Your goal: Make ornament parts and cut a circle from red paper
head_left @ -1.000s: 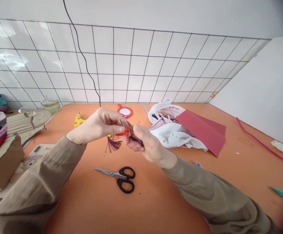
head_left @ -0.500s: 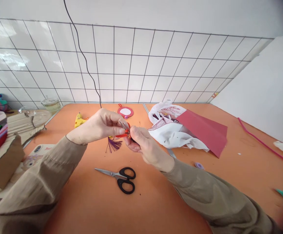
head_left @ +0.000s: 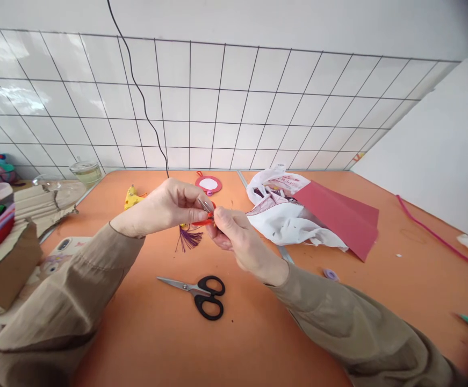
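Observation:
My left hand [head_left: 175,207] is closed in a pinch on a small red piece [head_left: 204,221] above the middle of the table. Against it, my right hand [head_left: 236,234] is closed with its thumb on top, around a slim metal-tipped tool [head_left: 205,205] whose bright ends point up and left. Fingers hide most of the tool and of the red piece, so their exact kinds do not show. Just below my left fingers is a purple tassel [head_left: 189,238] with a yellow top. Nearer to me lie scissors [head_left: 196,293] with black handles, slightly open.
Behind my hands is a round red-rimmed disc [head_left: 208,185], with a yellow piece [head_left: 132,198] to its left. A white plastic bag [head_left: 294,226] and red sheet [head_left: 338,215] lie right. Cardboard [head_left: 12,258], a phone [head_left: 66,252] and a lidded glass [head_left: 85,173] are left.
Both hands keep nearly the same place and grip, with only a slight shift of the fingers at the red piece. The whole view has moved a little.

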The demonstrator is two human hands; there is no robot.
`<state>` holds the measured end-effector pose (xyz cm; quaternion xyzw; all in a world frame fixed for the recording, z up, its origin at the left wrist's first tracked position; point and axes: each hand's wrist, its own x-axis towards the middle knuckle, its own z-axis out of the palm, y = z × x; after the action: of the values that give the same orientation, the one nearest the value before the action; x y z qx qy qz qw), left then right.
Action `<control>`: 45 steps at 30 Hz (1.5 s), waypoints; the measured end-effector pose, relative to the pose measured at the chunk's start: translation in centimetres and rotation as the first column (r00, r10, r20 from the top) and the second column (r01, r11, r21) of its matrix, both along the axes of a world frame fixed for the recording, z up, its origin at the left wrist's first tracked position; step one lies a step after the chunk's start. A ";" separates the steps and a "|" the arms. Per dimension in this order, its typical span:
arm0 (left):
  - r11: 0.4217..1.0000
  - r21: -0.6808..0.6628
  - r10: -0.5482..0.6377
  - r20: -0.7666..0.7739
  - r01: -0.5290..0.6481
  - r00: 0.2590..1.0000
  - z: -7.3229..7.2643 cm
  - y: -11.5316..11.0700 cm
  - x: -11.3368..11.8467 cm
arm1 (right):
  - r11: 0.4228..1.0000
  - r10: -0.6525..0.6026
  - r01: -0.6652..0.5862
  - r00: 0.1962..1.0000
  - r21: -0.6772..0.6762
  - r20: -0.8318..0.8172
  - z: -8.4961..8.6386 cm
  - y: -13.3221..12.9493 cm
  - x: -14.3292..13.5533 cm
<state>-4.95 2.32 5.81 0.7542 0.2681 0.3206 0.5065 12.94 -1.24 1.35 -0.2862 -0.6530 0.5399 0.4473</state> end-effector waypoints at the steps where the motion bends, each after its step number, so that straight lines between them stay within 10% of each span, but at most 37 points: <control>1: 1.000 0.005 0.006 -0.013 -0.006 1.000 0.1 0.0 0.0 | 1.000 -0.010 0.010 1.000 0.000 0.004 0.1 0.0 0.0; 23: 0.991 -0.065 0.118 0.011 -0.117 0.993 0.5 -0.1 0.3 | 0.946 0.110 -0.148 0.983 -0.289 -0.144 0.0 0.8 0.0; 31: 0.959 -0.119 0.258 -0.020 -0.259 0.966 0.4 -0.6 0.9 | 0.977 -0.183 0.171 0.979 0.128 0.090 0.1 1.5 0.7; 39: 0.977 -0.117 0.189 0.064 -0.181 0.980 -0.6 -1.2 1.8 | 0.633 -0.544 0.234 0.813 0.738 0.208 0.4 2.5 2.3; 45: 0.984 -0.059 0.170 0.038 -0.168 0.985 0.0 -1.3 1.6 | 0.336 -0.627 0.139 0.771 0.931 0.111 0.4 3.5 3.0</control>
<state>-3.33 1.04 5.78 0.7073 0.3288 0.3710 0.5039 15.94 2.24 1.78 -0.2769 -0.8277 -0.0940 0.4790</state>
